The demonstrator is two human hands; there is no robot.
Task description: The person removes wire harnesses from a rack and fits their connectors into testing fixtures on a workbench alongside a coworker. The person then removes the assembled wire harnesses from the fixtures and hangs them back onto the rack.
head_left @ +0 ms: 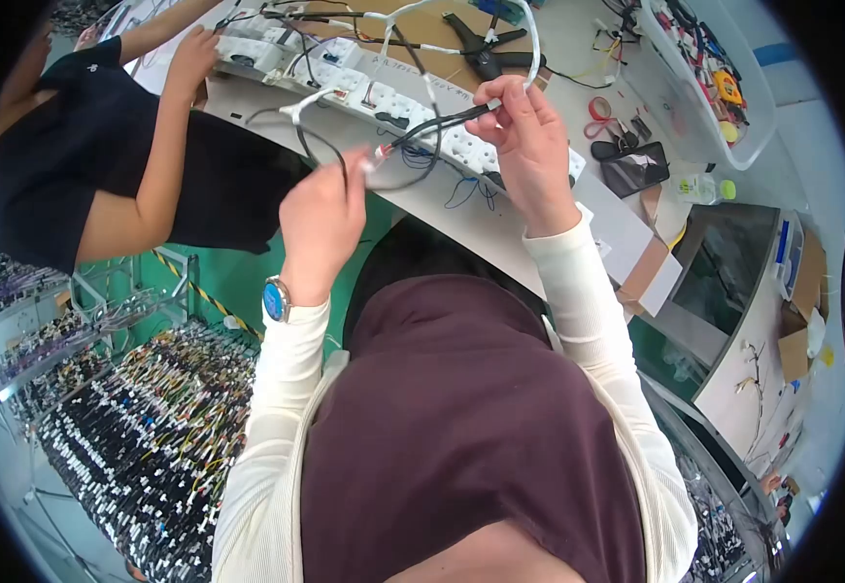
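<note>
While a co-worker (49, 175) in black T-shirt was at left, your left hand (323, 222) had its fingers closed on the blurred connector end of the black cable harness (454, 120). The harness was stretched between your hands, over the white socket strips (403, 107), and your right hand (531, 146) pinched it between fingertips. Further right lay a green-capped bottle (700, 188).

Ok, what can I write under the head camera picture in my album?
Left hand and right hand holding black wires near white sockets, beside someone in black.
</note>
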